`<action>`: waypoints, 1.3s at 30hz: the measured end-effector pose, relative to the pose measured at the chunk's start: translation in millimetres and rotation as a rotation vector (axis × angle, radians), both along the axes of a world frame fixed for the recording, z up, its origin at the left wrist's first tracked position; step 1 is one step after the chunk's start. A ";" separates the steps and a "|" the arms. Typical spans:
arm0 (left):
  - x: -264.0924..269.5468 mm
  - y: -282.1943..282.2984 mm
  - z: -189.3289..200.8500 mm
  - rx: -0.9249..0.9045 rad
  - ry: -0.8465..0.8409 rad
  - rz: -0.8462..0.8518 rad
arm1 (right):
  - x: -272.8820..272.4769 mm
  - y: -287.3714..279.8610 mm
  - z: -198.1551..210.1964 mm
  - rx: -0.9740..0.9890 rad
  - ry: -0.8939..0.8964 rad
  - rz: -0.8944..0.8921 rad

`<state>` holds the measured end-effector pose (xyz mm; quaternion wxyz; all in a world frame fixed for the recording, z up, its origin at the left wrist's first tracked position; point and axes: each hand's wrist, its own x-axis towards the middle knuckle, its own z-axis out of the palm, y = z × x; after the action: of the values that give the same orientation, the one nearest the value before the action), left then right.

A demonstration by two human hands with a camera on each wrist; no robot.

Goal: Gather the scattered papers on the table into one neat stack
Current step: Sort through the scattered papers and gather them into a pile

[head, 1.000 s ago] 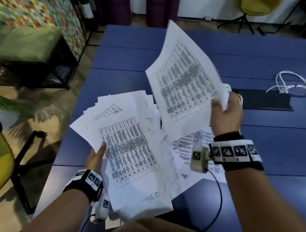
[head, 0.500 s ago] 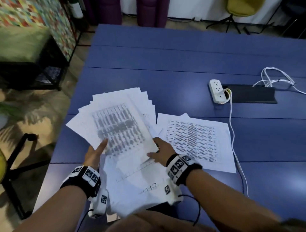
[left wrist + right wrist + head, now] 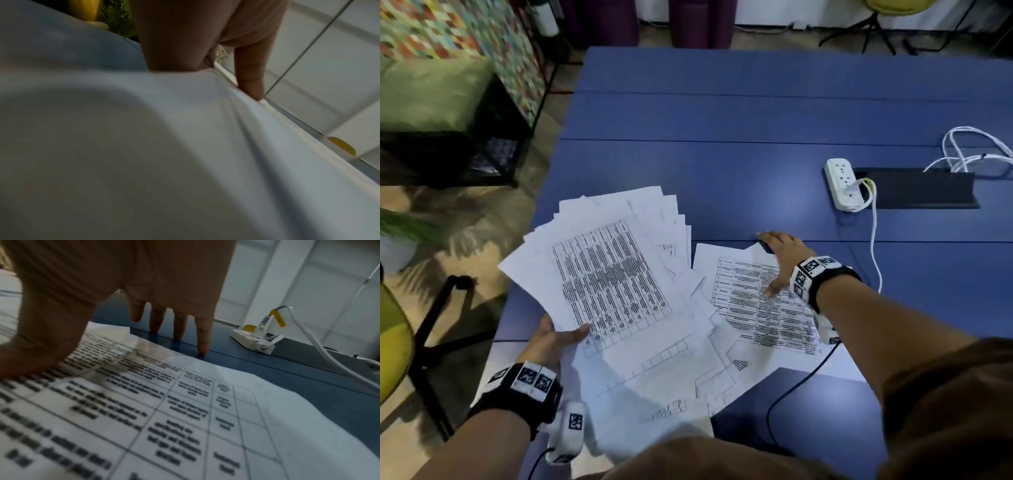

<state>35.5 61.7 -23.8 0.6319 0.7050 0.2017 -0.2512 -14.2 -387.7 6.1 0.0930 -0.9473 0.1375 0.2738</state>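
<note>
White fanned papers [image 3: 613,274] sit in the left hand [image 3: 551,337] grip; right hand [image 3: 780,260] presses flat, fingers straight, on a printed sheet [image 3: 756,308].

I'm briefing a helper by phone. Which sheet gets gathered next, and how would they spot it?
On the blue table, look right of the fanned pile gripped by the left hand. The sheet lies flat there, alone under the right hand, near the power strip.

White papers [image 3: 616,274] printed with black tables, spread over a blue table [image 3: 722,113]. White power strip [image 3: 842,188], white cable [image 3: 875,246], black-and-white checkered wristbands [image 3: 811,274].
</note>
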 end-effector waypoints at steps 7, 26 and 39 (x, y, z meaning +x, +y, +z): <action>-5.3 8.9 -6.8 -0.097 0.032 0.046 | 19.7 15.0 7.8 -0.066 -0.038 0.023; -3.9 7.5 -11.4 -0.128 -0.016 0.080 | 11.4 32.9 2.4 0.054 -0.136 -0.059; -1.9 10.3 -11.9 -0.089 0.003 0.036 | 39.3 8.1 82.8 -0.018 -0.266 -0.156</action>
<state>33.7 72.0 -35.7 0.6666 0.6721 0.2038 -0.2496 25.1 -379.6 88.9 0.1229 -0.9625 0.1998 0.1366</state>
